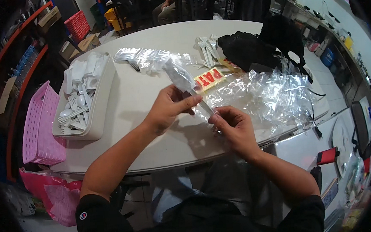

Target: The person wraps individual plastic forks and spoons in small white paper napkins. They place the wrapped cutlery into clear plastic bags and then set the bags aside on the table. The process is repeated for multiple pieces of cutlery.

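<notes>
Both my hands are closed on a clear plastic sleeve (pixel 179 76) with what looks like white plastic cutlery inside, held slanting above the table (pixel 131 132). My left hand (pixel 168 108) pinches it around the middle, thumb on top. Lower down, my right hand (pixel 237 130) grips its near end between thumb and fingers. Just beyond lies a yellow label with red lettering (pixel 208 79). Several white plastic forks (pixel 205 51) rest farther back. Flat clear plastic sleeves (pixel 148 58) are spread behind my left hand, and a heap of crinkled clear plastic (pixel 273 95) lies to the right.
A white bin (pixel 105 106) of white plastic cutlery stands at the left, beside a pink perforated basket (pixel 42 129). At the back right sits a black bag (pixel 245 48) with trailing straps. Behind the table, a seated person (pixel 166 8) is partly visible near dark chairs.
</notes>
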The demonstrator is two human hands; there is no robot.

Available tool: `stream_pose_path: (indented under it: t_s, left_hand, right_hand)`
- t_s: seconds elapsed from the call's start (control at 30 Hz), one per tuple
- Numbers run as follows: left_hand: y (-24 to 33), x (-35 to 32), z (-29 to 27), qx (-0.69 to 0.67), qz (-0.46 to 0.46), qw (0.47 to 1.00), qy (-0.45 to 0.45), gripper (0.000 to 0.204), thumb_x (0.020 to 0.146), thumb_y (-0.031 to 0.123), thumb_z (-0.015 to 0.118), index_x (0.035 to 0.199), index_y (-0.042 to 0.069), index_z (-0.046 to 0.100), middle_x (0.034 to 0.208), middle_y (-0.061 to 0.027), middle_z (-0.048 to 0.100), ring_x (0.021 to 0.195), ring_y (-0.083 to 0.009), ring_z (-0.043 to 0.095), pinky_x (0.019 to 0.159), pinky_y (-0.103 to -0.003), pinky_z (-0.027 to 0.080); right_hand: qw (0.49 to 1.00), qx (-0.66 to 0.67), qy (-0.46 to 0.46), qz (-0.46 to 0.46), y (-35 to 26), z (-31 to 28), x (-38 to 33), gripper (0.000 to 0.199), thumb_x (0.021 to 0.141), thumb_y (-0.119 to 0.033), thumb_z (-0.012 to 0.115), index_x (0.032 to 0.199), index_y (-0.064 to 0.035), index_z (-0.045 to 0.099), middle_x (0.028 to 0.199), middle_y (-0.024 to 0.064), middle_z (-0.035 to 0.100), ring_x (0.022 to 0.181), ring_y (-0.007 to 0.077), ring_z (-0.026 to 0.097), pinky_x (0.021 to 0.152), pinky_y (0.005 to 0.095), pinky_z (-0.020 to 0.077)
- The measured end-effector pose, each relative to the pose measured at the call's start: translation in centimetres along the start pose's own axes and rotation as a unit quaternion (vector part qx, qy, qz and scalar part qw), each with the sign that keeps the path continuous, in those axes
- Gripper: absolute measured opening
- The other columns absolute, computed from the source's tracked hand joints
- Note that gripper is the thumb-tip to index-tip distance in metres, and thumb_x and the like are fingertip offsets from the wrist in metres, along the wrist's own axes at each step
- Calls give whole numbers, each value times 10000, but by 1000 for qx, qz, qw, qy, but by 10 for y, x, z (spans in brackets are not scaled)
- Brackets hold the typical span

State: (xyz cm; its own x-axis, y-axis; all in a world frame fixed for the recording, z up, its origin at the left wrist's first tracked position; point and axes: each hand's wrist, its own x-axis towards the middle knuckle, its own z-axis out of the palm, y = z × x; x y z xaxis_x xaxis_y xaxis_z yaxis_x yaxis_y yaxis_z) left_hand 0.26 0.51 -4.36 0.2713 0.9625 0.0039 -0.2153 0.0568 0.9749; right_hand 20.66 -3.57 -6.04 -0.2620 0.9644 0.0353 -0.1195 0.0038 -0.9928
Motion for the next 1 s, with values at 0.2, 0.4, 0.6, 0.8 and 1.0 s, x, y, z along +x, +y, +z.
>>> stream_pose_path:
  t_s: [0.2,0.4,0.6,0.8,1.0]
  left_hand:
    - [48,7,-35,317,354,861,180,710,741,138,762,1339,45,391,1222,-131,458,1121,-232,471,952,-363,420]
    - [35,-30,14,693,324,635,-110,636,676,106,716,1282,162,529,1278,-113,471,1279,-290,387,1096,-488,257]
    - [21,-26,0,716,351,596,-99,204,785,129,644,972,74,584,814,-63,553,786,-235,579,790,-379,436]
    - [53,-76,-27,767,285,574,-25,146,805,146,597,922,62,573,791,-70,532,754,-247,564,704,-368,427]
    - [144,-130,-102,754,245,570,217,275,853,174,605,1052,-15,587,993,-199,596,926,-359,584,815,-418,455]
  right_hand:
    - [1000,2,15,24,3,-1,2,234,880,-162,654,1002,37,638,793,40,641,666,65,568,587,215,477]
    - [999,12,-15,34,1,-9,5,225,872,-157,660,972,44,651,792,48,645,646,69,571,567,221,483]
    - [995,28,-70,65,-6,-8,7,269,867,-179,674,1019,42,661,818,56,656,656,85,585,583,228,496]
    - [996,-75,-50,24,-7,-7,4,276,860,-156,676,1023,65,651,854,96,669,719,109,619,619,242,515]
    - [999,2,-18,38,-5,-7,0,209,863,-114,663,974,62,648,790,95,654,660,128,598,615,263,521]
